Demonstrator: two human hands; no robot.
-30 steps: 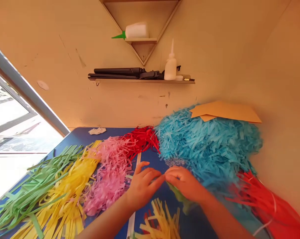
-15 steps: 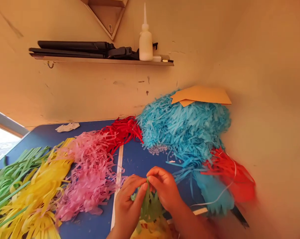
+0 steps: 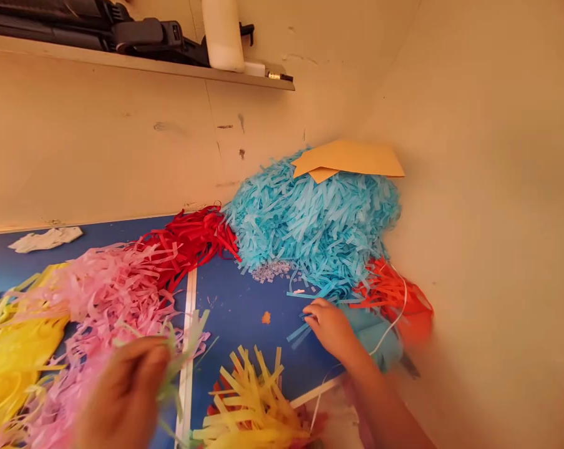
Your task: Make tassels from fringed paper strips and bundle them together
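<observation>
My left hand, smeared by motion at the lower left, is closed on a green fringed paper strip whose ends splay past the fingers. At right centre my right hand has its fingers curled together on light blue fringed paper lying on the blue table; the fingertip contact is partly hidden. Between the hands, at the bottom edge, a bundle of yellow fringed paper stands up, with red fringe behind it. White string runs down by my right forearm.
A large light blue fringed pile carries folded orange paper. Red, pink and yellow fringe piles spread leftward. Small clippings and an orange scrap lie on the table. A wall shelf holds a bottle.
My hands have parted: the left went left with the green strip, the right moved to the blue fringe. The yellow bundle now shows more fully. The view has shifted right and closer.
</observation>
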